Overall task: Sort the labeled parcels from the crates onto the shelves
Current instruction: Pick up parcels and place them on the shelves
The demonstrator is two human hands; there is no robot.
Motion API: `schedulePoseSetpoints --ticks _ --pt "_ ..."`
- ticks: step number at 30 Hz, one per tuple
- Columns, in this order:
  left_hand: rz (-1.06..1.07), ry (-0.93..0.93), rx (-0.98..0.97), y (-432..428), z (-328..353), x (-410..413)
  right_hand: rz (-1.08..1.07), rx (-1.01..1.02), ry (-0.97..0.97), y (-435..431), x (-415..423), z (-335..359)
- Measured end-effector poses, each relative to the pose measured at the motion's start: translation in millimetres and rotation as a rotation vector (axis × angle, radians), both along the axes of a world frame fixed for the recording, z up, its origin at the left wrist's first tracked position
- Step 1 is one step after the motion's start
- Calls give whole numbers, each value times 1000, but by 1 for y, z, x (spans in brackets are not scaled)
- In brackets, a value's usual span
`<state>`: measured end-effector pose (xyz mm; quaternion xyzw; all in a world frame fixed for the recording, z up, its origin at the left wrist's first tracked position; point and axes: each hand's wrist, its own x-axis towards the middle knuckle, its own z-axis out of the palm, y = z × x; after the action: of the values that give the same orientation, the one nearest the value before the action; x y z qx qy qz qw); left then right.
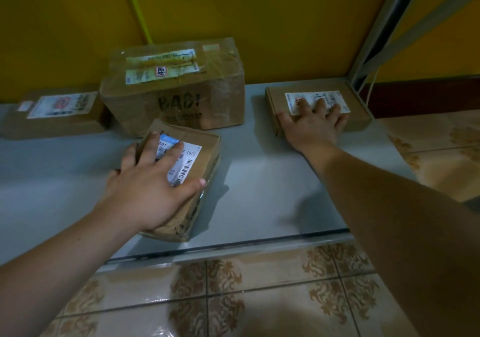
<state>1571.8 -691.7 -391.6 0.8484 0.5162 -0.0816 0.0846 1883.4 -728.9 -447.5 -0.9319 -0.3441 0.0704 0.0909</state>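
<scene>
Head view: fingers of the left hand (pixel 148 188) grasp a tilted parcel (pixel 205 149) on the shelf (pixel 259 180); the right hand (pixel 314 126) rests with released fingers flat atop a flat parcel (pixel 358 118).

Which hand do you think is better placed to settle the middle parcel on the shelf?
Left. The left hand grips the middle parcel; the right hand rests on the flat parcel farther right.

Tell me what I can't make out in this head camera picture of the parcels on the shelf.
All from the head view:
Small parcel label: the left hand covers about half its print.
Flat parcel label: the right hand covers its lower part, and the print is too small.
Big box and far-left parcel labels: blurred, unreadable.
Crates: outside the frame.
</scene>
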Motion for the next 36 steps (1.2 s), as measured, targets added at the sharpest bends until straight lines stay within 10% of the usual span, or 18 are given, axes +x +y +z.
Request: schedulePoseSetpoints --ticks 36 --pt "-44 -63 -95 0 10 -1 215 -82 6 -46 -94 -11"
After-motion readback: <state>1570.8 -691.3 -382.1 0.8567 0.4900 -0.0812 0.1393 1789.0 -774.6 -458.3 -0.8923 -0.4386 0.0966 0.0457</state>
